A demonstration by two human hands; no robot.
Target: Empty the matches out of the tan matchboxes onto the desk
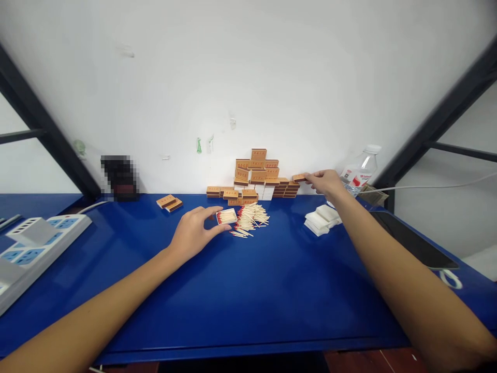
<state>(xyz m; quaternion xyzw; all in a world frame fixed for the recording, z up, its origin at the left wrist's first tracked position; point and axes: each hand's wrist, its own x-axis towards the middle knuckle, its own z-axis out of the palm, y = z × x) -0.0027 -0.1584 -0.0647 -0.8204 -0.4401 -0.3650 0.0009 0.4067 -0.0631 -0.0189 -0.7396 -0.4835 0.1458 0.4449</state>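
My left hand (pixel 194 230) rests on the blue table (pixel 240 295), its fingers pinching a small white tray of matches (pixel 227 216). Right of the tray lies a loose heap of matches (pixel 251 217). My right hand (pixel 325 182) reaches to the back and holds an orange matchbox (pixel 298 177) at the top of a short column of matchboxes (pixel 290 190). That column joins a larger pile of orange matchboxes (pixel 256 176) stacked against the white wall.
Two more matchboxes (pixel 170 202) lie at the back left. White empty inner trays (pixel 322 218) are heaped below my right wrist. A plastic bottle (pixel 361 173) stands behind my right hand. A power strip (pixel 34 243) sits at the left, a dark tablet (pixel 413 241) at the right.
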